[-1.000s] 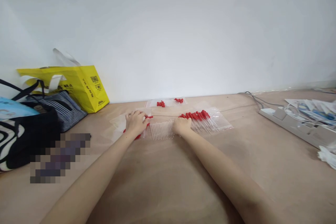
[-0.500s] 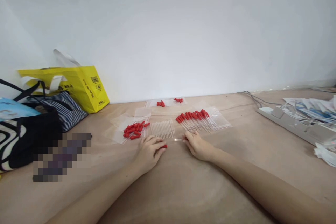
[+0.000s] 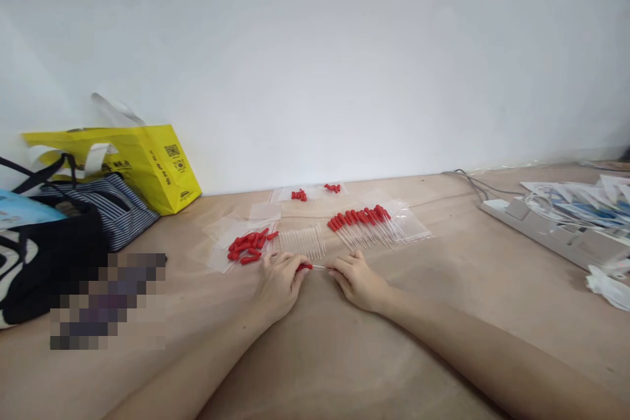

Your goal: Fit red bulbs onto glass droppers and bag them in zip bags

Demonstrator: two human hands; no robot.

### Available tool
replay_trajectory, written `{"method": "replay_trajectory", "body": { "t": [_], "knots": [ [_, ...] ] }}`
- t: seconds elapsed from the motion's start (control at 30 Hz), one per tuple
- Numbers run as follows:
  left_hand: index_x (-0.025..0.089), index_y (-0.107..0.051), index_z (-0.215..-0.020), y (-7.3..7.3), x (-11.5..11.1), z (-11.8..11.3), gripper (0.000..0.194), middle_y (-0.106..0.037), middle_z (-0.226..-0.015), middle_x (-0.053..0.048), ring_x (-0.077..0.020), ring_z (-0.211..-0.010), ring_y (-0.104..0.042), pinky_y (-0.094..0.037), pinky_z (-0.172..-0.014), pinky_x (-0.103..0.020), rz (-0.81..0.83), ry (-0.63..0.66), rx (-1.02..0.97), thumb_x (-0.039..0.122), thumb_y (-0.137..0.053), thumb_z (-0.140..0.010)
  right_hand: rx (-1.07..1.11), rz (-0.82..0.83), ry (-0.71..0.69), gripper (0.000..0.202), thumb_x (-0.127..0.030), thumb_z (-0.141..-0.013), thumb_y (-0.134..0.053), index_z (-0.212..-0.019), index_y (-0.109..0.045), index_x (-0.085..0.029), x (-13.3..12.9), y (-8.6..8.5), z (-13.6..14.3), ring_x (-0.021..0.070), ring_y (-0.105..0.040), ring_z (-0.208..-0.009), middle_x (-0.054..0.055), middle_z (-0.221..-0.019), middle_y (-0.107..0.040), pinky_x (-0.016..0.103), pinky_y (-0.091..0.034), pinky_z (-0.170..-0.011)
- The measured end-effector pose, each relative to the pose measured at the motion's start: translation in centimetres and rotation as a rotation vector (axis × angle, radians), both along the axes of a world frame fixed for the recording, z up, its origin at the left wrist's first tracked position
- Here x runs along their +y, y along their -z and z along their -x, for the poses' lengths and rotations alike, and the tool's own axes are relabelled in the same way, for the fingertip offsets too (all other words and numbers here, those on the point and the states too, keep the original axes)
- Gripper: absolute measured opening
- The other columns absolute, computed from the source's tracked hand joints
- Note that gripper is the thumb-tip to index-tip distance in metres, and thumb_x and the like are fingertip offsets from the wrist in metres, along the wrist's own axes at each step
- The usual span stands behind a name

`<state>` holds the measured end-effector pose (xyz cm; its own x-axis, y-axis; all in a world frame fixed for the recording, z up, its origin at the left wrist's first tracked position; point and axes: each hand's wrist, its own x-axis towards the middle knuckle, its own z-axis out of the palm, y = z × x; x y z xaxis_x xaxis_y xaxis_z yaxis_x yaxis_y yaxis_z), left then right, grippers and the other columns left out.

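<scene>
My left hand (image 3: 281, 282) is closed on a red rubber dropper bulb (image 3: 306, 266), its open end pointing right. Pinched in my right hand (image 3: 357, 279) is a thin clear dropper tube (image 3: 319, 268), whose left end meets the bulb; how deep it sits inside I cannot tell. Beyond my left hand lies a heap of loose red bulbs (image 3: 249, 243) on a clear plastic bag (image 3: 216, 261). A row of bare tubes (image 3: 301, 241) lies between the hands and farther back. Behind my right hand, several droppers (image 3: 361, 220) with red bulbs on lie side by side.
Smaller red bulbs (image 3: 298, 195) lie on another bag near the wall. At the left stand a yellow bag (image 3: 167, 170), a striped pouch (image 3: 130, 216) and a black bag (image 3: 88, 236). To the right are a white power strip (image 3: 522, 230), packets (image 3: 590, 200) and a crumpled tissue (image 3: 608, 285).
My right hand has moved left with the tube, closing the gap so that its end now meets the bulb. My left hand keeps its hold on the bulb.
</scene>
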<state>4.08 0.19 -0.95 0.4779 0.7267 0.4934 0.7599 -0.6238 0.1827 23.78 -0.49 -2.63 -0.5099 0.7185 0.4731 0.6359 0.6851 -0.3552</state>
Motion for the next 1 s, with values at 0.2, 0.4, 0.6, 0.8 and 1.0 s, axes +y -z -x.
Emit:
{"method": "replay_trajectory", "body": {
  "t": [0.2, 0.4, 0.6, 0.8, 1.0],
  "knots": [
    [0.023, -0.059, -0.082, 0.0, -0.1, -0.1, 0.015, -0.064, -0.074, 0.001, -0.0175, -0.076, -0.054, -0.025, -0.082, -0.04, 0.022, 0.029, -0.051, 0.024, -0.044, -0.084, 0.004, -0.037, -0.028, 0.021, -0.013, -0.085, -0.036, -0.092, -0.056, -0.015, 0.2, 0.0, 0.0, 0.0128, -0.053, -0.073, 0.004, -0.08, -0.062, 0.027, -0.027, -0.071],
    [0.022, -0.06, -0.078, -0.1, -0.5, -0.5, 0.014, -0.063, -0.068, 0.003, -0.0158, -0.072, -0.054, -0.02, -0.087, -0.041, 0.004, 0.078, -0.065, 0.023, -0.047, -0.082, -0.023, -0.202, -0.105, 0.022, -0.011, -0.082, -0.038, -0.086, -0.059, -0.014, 0.6, 0.0, -0.1, 0.0112, -0.046, -0.059, 0.003, -0.068, -0.059, 0.027, -0.024, -0.065],
    [0.022, -0.06, -0.078, -0.2, -1.2, -1.0, 0.014, -0.064, -0.067, 0.004, -0.014, -0.069, -0.055, -0.02, -0.088, -0.04, -0.02, 0.125, -0.076, 0.022, -0.047, -0.082, 0.024, -0.219, -0.168, 0.022, -0.01, -0.081, -0.037, -0.083, -0.059, -0.014, 0.6, 0.3, 0.0, 0.0118, -0.046, -0.06, 0.003, -0.067, -0.059, 0.027, -0.025, -0.065],
    [0.025, -0.063, -0.084, 0.0, -1.2, -0.9, 0.016, -0.068, -0.068, 0.005, -0.0134, -0.068, -0.056, -0.019, -0.088, -0.041, -0.071, 0.136, -0.098, 0.023, -0.047, -0.083, 0.071, -0.048, -0.152, 0.02, -0.013, -0.082, -0.039, -0.083, -0.058, -0.016, 0.4, 0.2, 0.6, 0.0129, -0.053, -0.067, 0.004, -0.071, -0.063, 0.027, -0.029, -0.069],
    [0.023, -0.058, -0.096, -0.1, -0.7, -0.2, 0.019, -0.067, -0.076, 0.002, -0.0159, -0.076, -0.056, -0.019, -0.09, -0.042, -0.011, 0.065, -0.09, 0.031, -0.054, -0.079, 0.149, 0.14, -0.128, 0.022, -0.023, -0.085, -0.04, -0.079, -0.061, -0.018, 0.6, -1.0, 0.2, 0.0108, -0.055, -0.061, 0.001, -0.07, -0.065, 0.024, -0.034, -0.068]
  ]
}}
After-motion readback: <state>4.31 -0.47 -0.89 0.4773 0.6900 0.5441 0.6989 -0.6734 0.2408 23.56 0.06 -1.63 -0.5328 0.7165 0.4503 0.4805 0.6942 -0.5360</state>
